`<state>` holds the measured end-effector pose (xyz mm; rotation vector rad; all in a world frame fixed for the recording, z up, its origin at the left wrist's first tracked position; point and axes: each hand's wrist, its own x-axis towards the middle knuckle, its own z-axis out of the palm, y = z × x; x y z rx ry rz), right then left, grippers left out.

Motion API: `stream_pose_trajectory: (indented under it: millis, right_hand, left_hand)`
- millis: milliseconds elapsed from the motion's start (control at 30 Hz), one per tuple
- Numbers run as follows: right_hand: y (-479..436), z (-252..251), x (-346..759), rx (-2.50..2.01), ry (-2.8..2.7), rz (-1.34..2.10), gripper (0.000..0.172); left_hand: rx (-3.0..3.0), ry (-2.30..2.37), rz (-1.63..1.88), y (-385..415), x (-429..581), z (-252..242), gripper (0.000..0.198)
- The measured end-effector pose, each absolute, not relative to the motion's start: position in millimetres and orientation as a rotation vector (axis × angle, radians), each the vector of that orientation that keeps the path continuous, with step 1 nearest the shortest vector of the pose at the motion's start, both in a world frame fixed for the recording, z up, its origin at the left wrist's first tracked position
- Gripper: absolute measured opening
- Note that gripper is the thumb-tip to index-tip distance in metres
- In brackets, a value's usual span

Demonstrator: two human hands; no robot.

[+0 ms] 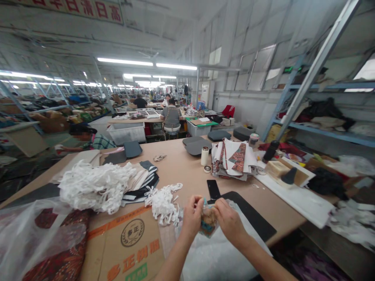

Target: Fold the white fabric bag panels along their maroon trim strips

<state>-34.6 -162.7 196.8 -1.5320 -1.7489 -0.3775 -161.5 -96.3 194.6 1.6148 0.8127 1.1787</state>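
Between my two hands is a small clear plastic packet [208,220] with something brown and teal inside. My left hand [193,214] pinches its upper left edge, and my right hand [230,218] grips the upper right side. What exactly the packet contains cannot be made out. Beneath it lies a whitish plastic-covered sheet or bag [222,255], partly over a black mat [252,214]. A black phone [213,189] rests just beyond my fingers. Left of my hands sits a small heap of white strips [164,203].
A big pile of white strips [96,185] and a flattened carton [125,246] lie on the left, beside a plastic bag of red patterned cloth [58,249]. Stacked fabric pieces [233,160], a cream bottle [204,156] and a tape roll [207,169] stand farther back. Other people [171,117] sit beyond.
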Motion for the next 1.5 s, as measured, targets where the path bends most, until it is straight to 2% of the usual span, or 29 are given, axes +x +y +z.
stream_pose_trajectory:
  millis: [167, 333, 567, 633, 767, 967, 1067, 1167, 1367, 1433, 1500]
  right_hand:
    - [-157, 206, -41, -1.548, -1.74, -0.037, 0.019]
    - [-154, 217, -47, -1.489, -1.892, 0.26, 0.016]
    - [-150, 230, -52, -1.664, -2.166, 0.108, 0.024]
    - [-148, 232, -51, -1.651, -2.165, 0.156, 0.027]
    - [-139, 232, -45, -1.489, -2.066, 0.474, 0.031]
    - [-132, 229, -46, -1.529, -1.799, 0.812, 0.021]
    - [-130, 230, -46, -1.636, -1.898, 0.781, 0.009]
    - [-128, 226, -50, -1.759, -1.988, 0.669, 0.014]
    - [-137, 203, -71, -1.503, -2.247, -0.073, 0.013]
    - [-138, 198, -69, -1.392, -2.252, -0.1, 0.017]
    - [-137, 199, -61, -1.334, -2.193, 0.073, 0.02]
  left_hand:
    - [1.66, 0.797, 0.918, -93, -176, 191, 0.035]
    - [1.817, 0.923, 0.953, -85, -183, 185, 0.039]
    - [1.786, 0.849, 0.919, -76, -188, 187, 0.042]
    - [1.731, 0.833, 0.887, -74, -189, 185, 0.042]
    - [1.55, 0.816, 0.816, -74, -189, 183, 0.038]
    - [1.473, 0.831, 0.801, -78, -185, 187, 0.033]
    - [1.57, 0.797, 0.775, -78, -184, 184, 0.035]
    - [1.645, 0.789, 0.788, -76, -180, 177, 0.035]
    - [1.432, 0.925, 0.833, -58, -172, 159, 0.029]
    - [1.349, 0.938, 0.82, -52, -175, 159, 0.028]
    - [1.255, 0.925, 0.773, -48, -179, 161, 0.028]
